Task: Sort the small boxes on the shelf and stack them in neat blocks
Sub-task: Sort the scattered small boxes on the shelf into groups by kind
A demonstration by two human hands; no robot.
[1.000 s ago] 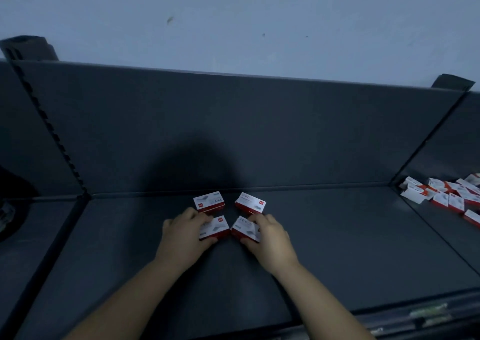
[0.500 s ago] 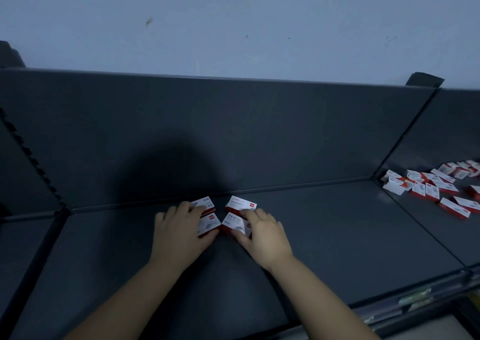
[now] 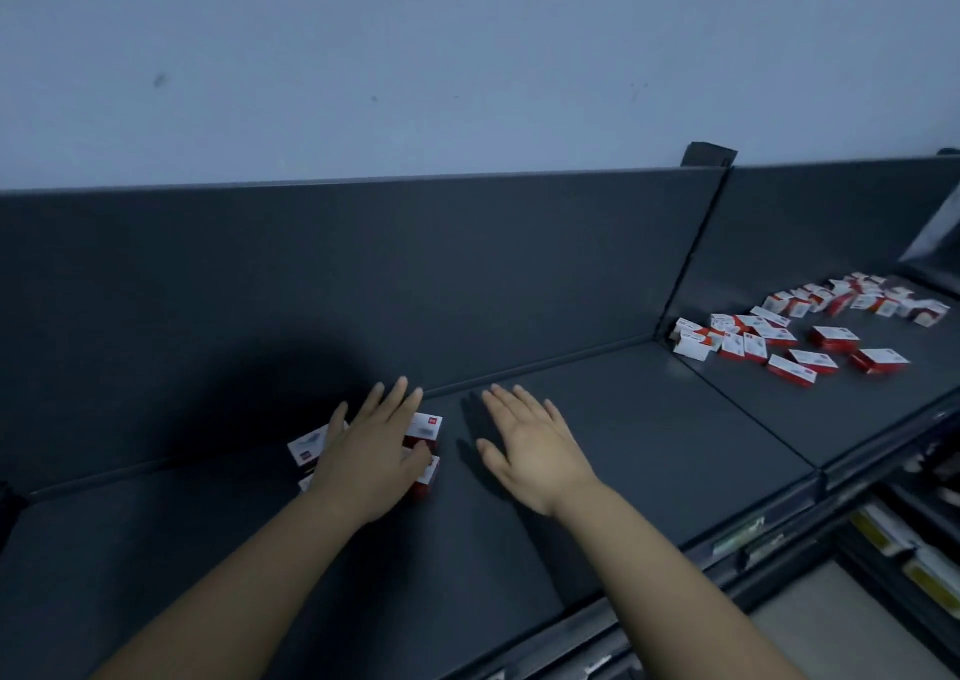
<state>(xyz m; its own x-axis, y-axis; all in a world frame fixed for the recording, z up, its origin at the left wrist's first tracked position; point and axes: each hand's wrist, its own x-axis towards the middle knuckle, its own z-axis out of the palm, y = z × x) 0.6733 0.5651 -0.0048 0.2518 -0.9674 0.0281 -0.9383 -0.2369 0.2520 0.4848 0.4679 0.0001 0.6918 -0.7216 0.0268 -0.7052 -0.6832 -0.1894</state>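
Note:
A tight cluster of small red-and-white boxes (image 3: 427, 427) sits on the dark grey shelf (image 3: 649, 419) near its back panel. My left hand (image 3: 371, 450) lies flat over the cluster with straight fingers and hides most of it. My right hand (image 3: 530, 443) hovers to the right of the cluster, fingers spread, touching no box. Several loose red-and-white boxes (image 3: 795, 339) lie scattered on the neighbouring shelf section at the right.
An upright back panel (image 3: 363, 274) runs behind the shelf, below a pale wall. A seam (image 3: 748, 409) divides the two shelf sections. Lower shelves with packaged goods (image 3: 914, 549) show at the bottom right, past the front edge.
My right hand has let go of the boxes and moved right, opening flat. My left hand now covers the pushed-together cluster. The view has swung right, showing more of the scattered boxes.

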